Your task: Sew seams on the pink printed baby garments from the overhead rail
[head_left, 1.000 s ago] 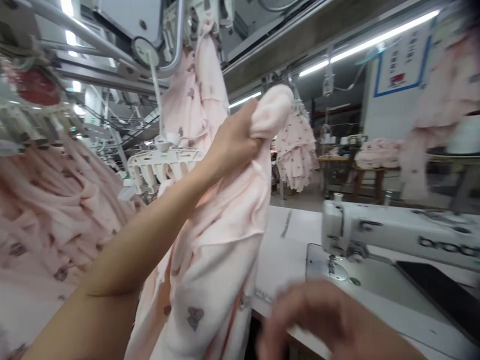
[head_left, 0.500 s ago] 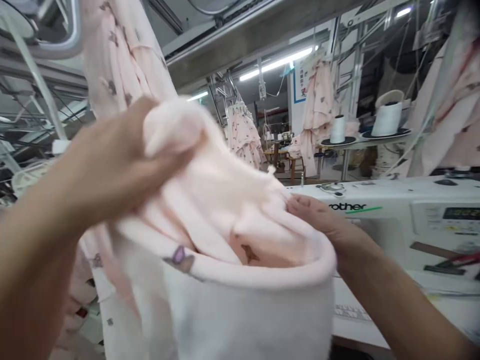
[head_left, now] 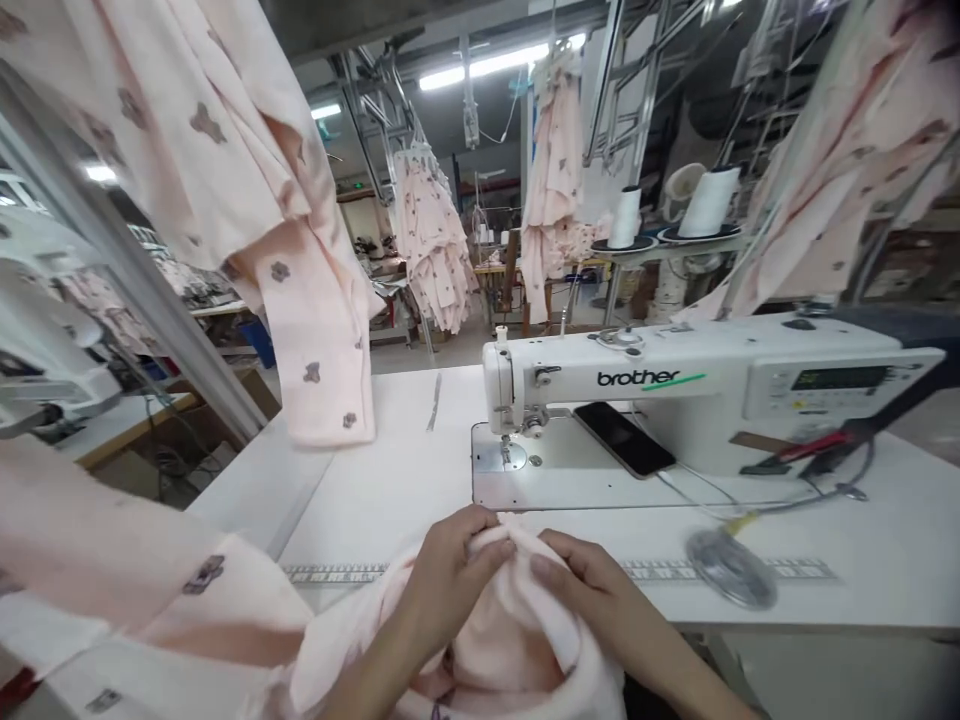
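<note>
A pale pink garment [head_left: 517,640] with small dark motifs is bunched at the table's front edge. My left hand [head_left: 457,570] pinches its folded edge between thumb and fingers. Just to the right, my right hand [head_left: 581,575] grips the same edge, thumb on top. Between the two hands the cloth rises in a small ridge, and its lower part drops out of view. Beyond them stands a white Brother sewing machine [head_left: 675,370], with its presser foot [head_left: 506,450] ahead of my hands and apart from the cloth.
A black phone [head_left: 624,440] lies on the machine bed. Red-handled snips [head_left: 814,447] rest against the machine body. A round clear disc [head_left: 731,568] sits by the ruler strip [head_left: 337,573]. Pink garments [head_left: 300,250] hang at left; thread cones [head_left: 709,205] stand behind.
Both hands have lowered the garment from in front of my face to the table edge and come closer together. The view has shifted, showing the whole sewing machine.
</note>
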The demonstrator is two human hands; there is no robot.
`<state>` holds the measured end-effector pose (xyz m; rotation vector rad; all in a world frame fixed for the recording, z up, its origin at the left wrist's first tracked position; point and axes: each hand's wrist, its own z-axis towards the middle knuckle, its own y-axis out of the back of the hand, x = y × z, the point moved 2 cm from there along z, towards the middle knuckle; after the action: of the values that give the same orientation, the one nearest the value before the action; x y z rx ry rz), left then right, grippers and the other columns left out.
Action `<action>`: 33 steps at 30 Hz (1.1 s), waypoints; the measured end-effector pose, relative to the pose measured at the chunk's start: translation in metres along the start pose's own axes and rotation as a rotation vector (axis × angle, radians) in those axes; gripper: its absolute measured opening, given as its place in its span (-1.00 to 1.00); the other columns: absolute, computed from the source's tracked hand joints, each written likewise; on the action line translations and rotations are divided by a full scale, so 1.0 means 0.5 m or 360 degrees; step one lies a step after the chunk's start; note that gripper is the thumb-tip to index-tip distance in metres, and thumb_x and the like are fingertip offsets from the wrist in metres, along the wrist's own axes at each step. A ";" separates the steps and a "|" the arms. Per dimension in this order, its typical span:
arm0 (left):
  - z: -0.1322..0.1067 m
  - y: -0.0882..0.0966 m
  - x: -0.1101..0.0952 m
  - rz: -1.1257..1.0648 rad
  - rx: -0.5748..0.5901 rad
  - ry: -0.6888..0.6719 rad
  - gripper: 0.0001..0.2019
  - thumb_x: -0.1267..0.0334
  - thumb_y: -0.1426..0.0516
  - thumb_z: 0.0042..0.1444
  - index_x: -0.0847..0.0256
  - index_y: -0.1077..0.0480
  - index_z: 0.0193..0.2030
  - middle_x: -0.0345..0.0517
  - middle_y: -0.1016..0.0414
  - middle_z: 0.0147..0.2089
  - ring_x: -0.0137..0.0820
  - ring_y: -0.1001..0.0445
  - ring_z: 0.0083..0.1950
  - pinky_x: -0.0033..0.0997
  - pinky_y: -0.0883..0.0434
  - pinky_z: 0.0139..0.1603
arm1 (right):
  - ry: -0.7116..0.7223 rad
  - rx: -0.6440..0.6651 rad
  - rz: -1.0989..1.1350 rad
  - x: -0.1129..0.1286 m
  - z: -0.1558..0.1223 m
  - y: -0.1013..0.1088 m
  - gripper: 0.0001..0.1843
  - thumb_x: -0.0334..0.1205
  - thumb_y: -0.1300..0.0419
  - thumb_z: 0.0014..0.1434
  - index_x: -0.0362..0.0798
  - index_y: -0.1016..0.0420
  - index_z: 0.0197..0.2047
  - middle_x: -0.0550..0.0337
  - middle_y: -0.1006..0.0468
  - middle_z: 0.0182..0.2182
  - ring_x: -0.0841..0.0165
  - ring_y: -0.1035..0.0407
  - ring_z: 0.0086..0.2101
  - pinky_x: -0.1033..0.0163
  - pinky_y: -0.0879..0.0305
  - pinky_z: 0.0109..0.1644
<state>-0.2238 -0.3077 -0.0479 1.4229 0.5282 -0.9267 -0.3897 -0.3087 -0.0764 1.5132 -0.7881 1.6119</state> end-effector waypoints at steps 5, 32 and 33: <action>-0.010 -0.012 -0.010 0.0072 0.0136 -0.0182 -0.76 0.17 0.07 0.24 0.10 -0.34 -0.37 -0.14 -0.37 -0.28 -0.34 -0.36 -0.23 -0.35 -0.27 -0.22 | 0.0298 -0.0279 -0.0675 0.032 -0.006 0.031 -0.72 -0.11 0.00 0.30 0.04 -0.36 0.01 0.13 -0.37 -0.03 0.28 -0.25 -0.02 0.22 -0.17 0.04; -0.042 -0.003 0.030 0.0114 -0.0523 -0.0195 -0.67 0.33 -0.03 0.18 -0.05 -0.18 0.07 -0.35 -0.52 -0.16 -0.53 -0.50 -0.18 -0.59 -0.41 -0.22 | 0.0072 -0.0262 0.0008 0.009 0.028 -0.026 -0.73 -0.04 -0.04 0.23 -0.06 -0.32 -0.35 0.27 -0.39 -0.46 0.43 -0.27 -0.41 0.34 -0.21 -0.30; -0.041 -0.004 0.031 0.0138 -0.0553 -0.0194 -0.69 0.32 -0.03 0.18 -0.03 -0.21 0.06 -0.33 -0.51 -0.17 -0.52 -0.49 -0.20 -0.57 -0.41 -0.21 | 0.0129 -0.0349 -0.0144 0.016 0.018 -0.034 -0.80 -0.07 -0.09 0.21 -0.04 -0.33 -0.31 0.28 -0.41 -0.41 0.42 -0.27 -0.37 0.33 -0.19 -0.26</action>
<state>-0.2121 -0.2910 -0.0639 1.0610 0.5043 -0.8025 -0.3704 -0.3067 -0.0685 1.3019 -0.8113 1.4601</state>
